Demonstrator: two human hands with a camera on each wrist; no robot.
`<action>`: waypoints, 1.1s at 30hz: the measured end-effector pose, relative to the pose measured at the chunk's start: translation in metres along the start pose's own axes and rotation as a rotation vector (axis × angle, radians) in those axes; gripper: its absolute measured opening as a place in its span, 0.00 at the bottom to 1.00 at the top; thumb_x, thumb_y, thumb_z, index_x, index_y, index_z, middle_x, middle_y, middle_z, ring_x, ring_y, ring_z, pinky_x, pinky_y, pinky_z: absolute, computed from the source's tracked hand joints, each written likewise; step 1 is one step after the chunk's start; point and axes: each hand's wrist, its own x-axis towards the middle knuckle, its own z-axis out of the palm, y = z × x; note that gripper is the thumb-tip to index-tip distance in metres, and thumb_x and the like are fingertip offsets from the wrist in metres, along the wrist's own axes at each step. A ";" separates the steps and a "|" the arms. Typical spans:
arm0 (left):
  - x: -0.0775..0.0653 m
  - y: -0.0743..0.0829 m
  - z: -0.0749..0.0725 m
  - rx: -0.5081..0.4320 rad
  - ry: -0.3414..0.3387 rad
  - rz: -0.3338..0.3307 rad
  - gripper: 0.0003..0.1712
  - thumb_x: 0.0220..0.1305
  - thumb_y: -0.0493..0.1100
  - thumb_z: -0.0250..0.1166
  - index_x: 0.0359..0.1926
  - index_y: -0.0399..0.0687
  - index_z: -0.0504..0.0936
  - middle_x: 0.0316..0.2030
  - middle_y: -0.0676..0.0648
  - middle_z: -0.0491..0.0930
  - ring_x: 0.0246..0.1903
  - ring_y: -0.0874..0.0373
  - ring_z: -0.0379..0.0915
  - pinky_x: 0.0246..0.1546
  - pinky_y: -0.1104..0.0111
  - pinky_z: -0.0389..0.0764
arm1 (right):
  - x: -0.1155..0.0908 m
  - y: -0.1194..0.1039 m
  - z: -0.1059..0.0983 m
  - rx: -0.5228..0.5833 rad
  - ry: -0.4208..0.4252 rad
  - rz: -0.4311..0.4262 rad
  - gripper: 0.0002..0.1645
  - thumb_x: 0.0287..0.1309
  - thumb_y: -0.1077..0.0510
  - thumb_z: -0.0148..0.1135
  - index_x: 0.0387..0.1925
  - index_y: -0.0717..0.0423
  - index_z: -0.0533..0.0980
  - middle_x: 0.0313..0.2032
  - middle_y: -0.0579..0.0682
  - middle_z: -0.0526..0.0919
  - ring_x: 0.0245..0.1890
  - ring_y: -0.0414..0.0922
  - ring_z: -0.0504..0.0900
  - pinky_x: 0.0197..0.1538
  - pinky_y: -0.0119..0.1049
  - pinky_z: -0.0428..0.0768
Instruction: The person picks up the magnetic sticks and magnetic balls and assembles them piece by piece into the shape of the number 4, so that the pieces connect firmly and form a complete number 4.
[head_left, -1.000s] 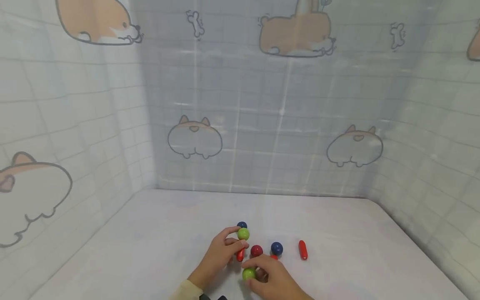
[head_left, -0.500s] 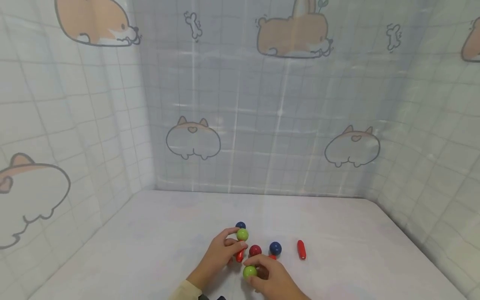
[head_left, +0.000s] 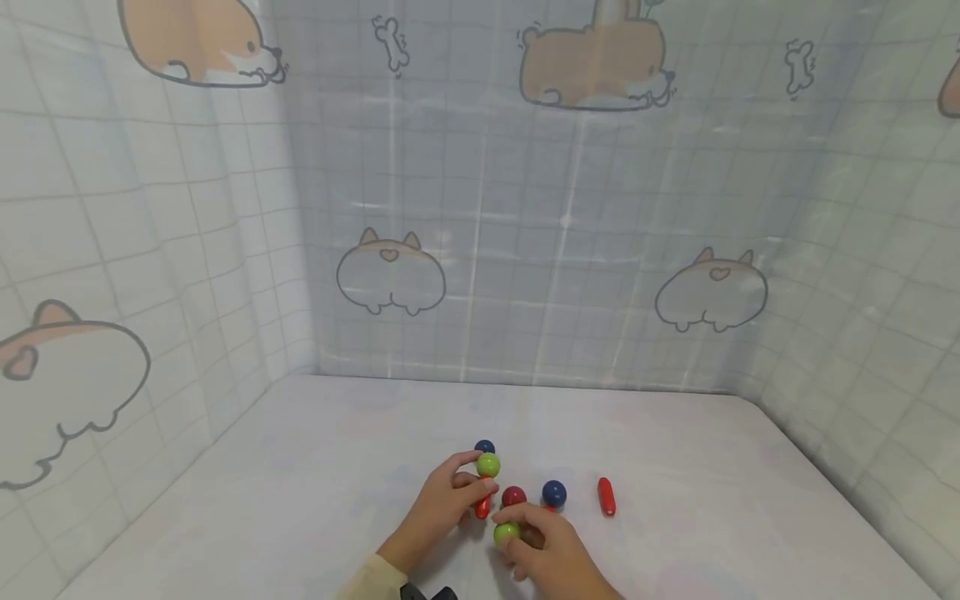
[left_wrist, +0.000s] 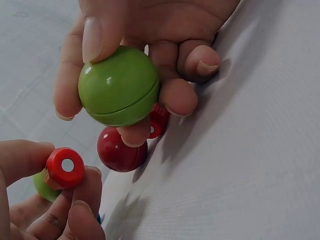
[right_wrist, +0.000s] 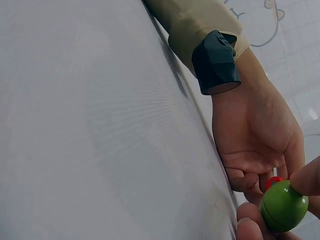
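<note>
My left hand (head_left: 444,498) pinches a red rod (head_left: 483,505) between thumb and fingers. A green ball (head_left: 488,465) sits at the rod's far end, with a blue ball (head_left: 484,448) just beyond it; whether these two touch cannot be told. In the left wrist view, the rod's near end (left_wrist: 66,167) shows a pale round disc. My right hand (head_left: 553,552) holds another green ball (left_wrist: 119,86), with a seam line around it, between thumb and fingers. That ball is close to the rod's near end but apart from it in the left wrist view.
Beyond my right hand, a dark red ball (head_left: 513,497) lies on the white table (head_left: 360,442). Beside it is a blue ball (head_left: 554,493) with a red rod (head_left: 550,508) partly hidden below. Another red rod (head_left: 607,497) lies farther right. Patterned curtains (head_left: 510,192) surround the table.
My right hand has moved the green ball slightly forward and to the right. My left hand and its rod stay nearly still.
</note>
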 end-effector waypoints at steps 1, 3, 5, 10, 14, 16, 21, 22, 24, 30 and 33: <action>0.000 0.000 0.000 0.000 0.000 0.000 0.37 0.62 0.49 0.67 0.67 0.41 0.65 0.33 0.47 0.83 0.22 0.57 0.69 0.25 0.67 0.72 | 0.000 -0.001 0.000 0.002 -0.001 0.000 0.17 0.61 0.57 0.63 0.51 0.54 0.78 0.41 0.51 0.78 0.34 0.48 0.80 0.38 0.36 0.80; 0.000 0.000 0.000 0.002 0.001 0.002 0.36 0.62 0.49 0.67 0.67 0.41 0.66 0.33 0.47 0.83 0.22 0.57 0.70 0.25 0.67 0.73 | 0.000 -0.001 -0.001 0.008 -0.002 0.000 0.17 0.61 0.57 0.63 0.52 0.55 0.78 0.41 0.50 0.78 0.35 0.48 0.80 0.38 0.36 0.80; 0.001 0.001 0.001 0.009 0.005 0.001 0.36 0.62 0.49 0.67 0.66 0.41 0.66 0.33 0.47 0.83 0.22 0.57 0.70 0.26 0.67 0.73 | -0.001 -0.002 -0.001 0.009 -0.001 0.000 0.17 0.60 0.58 0.63 0.52 0.55 0.78 0.41 0.51 0.78 0.35 0.48 0.80 0.38 0.36 0.80; 0.001 0.001 0.002 0.020 0.014 -0.008 0.36 0.62 0.49 0.67 0.67 0.41 0.66 0.33 0.48 0.83 0.24 0.56 0.72 0.27 0.67 0.75 | 0.000 -0.001 -0.001 0.012 0.001 -0.003 0.18 0.60 0.58 0.64 0.52 0.55 0.78 0.41 0.51 0.79 0.35 0.48 0.80 0.37 0.35 0.81; 0.000 0.001 0.001 0.011 0.007 -0.004 0.36 0.62 0.49 0.67 0.67 0.40 0.66 0.33 0.47 0.83 0.24 0.56 0.73 0.27 0.66 0.75 | 0.001 0.002 -0.001 0.009 0.004 0.003 0.18 0.60 0.58 0.64 0.52 0.54 0.78 0.43 0.51 0.78 0.36 0.48 0.80 0.37 0.36 0.81; -0.001 0.001 0.001 0.005 0.002 0.005 0.36 0.62 0.48 0.67 0.67 0.40 0.65 0.33 0.47 0.83 0.24 0.56 0.72 0.27 0.66 0.76 | 0.002 0.003 -0.001 0.007 0.006 0.010 0.18 0.60 0.58 0.64 0.52 0.54 0.78 0.44 0.50 0.78 0.37 0.48 0.79 0.38 0.36 0.81; -0.002 0.001 0.000 0.007 -0.005 0.025 0.36 0.63 0.48 0.66 0.68 0.40 0.65 0.34 0.46 0.83 0.23 0.56 0.71 0.27 0.65 0.76 | 0.003 0.003 0.000 0.001 0.011 0.026 0.19 0.57 0.59 0.65 0.52 0.53 0.78 0.46 0.51 0.77 0.40 0.48 0.77 0.40 0.39 0.82; -0.002 0.001 0.000 0.010 -0.005 0.025 0.36 0.63 0.48 0.66 0.68 0.40 0.65 0.34 0.47 0.83 0.23 0.56 0.71 0.27 0.65 0.76 | 0.003 0.003 0.000 -0.002 0.010 0.024 0.20 0.57 0.59 0.66 0.52 0.53 0.78 0.46 0.51 0.76 0.41 0.48 0.76 0.41 0.40 0.82; -0.002 0.001 0.000 0.014 -0.004 0.021 0.36 0.63 0.48 0.66 0.68 0.40 0.65 0.34 0.47 0.83 0.23 0.56 0.71 0.27 0.65 0.76 | 0.002 0.002 -0.001 -0.010 0.006 0.019 0.21 0.56 0.59 0.67 0.53 0.52 0.77 0.46 0.51 0.76 0.41 0.49 0.76 0.41 0.40 0.81; -0.002 0.001 0.001 0.018 -0.001 0.007 0.36 0.63 0.48 0.67 0.67 0.41 0.66 0.34 0.48 0.83 0.25 0.56 0.73 0.29 0.66 0.76 | 0.001 0.001 -0.002 -0.033 0.000 0.011 0.22 0.56 0.58 0.68 0.53 0.52 0.77 0.45 0.50 0.77 0.41 0.48 0.76 0.42 0.40 0.82; -0.002 0.001 0.002 0.016 -0.002 -0.001 0.36 0.62 0.48 0.67 0.67 0.41 0.67 0.35 0.48 0.83 0.26 0.55 0.74 0.30 0.66 0.77 | 0.002 0.000 -0.002 -0.029 0.006 0.026 0.22 0.56 0.57 0.68 0.53 0.51 0.77 0.45 0.50 0.77 0.40 0.48 0.77 0.41 0.39 0.82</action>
